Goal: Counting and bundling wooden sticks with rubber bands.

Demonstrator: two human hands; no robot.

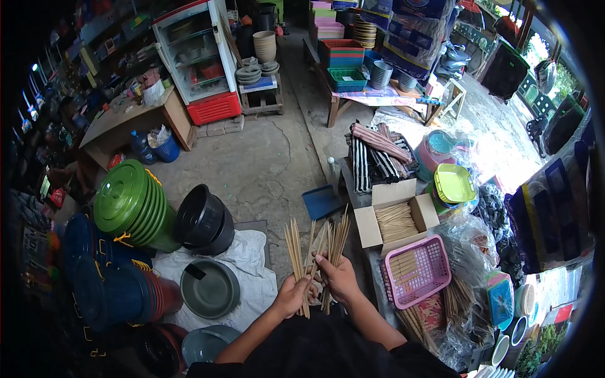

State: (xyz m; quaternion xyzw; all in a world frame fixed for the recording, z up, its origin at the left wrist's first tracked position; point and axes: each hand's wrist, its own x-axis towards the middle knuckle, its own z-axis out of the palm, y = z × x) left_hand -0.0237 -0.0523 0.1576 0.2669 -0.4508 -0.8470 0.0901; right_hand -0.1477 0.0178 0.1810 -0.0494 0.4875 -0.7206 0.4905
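My left hand (295,295) is closed around a loose, fanned bundle of thin wooden sticks (294,245). Close beside it, my right hand (339,279) grips a second bundle of sticks (336,241). A few sticks cross between the two hands, and a pointed, blade-like piece (320,241) stands up there; its material is hard to tell. To the right, an open cardboard box (366,226) holds many similar sticks (396,223). Below that box, a pink plastic basket (442,283) contains small bundles of sticks (404,265).
Green lidded buckets (122,196), black tubs (201,217) and a grey basin (210,288) stand at the left. A blue dustpan (321,202) lies ahead on the concrete floor. Striped cloths (361,160) lie beyond the box. A glass-door cooler (201,61) stands farther back.
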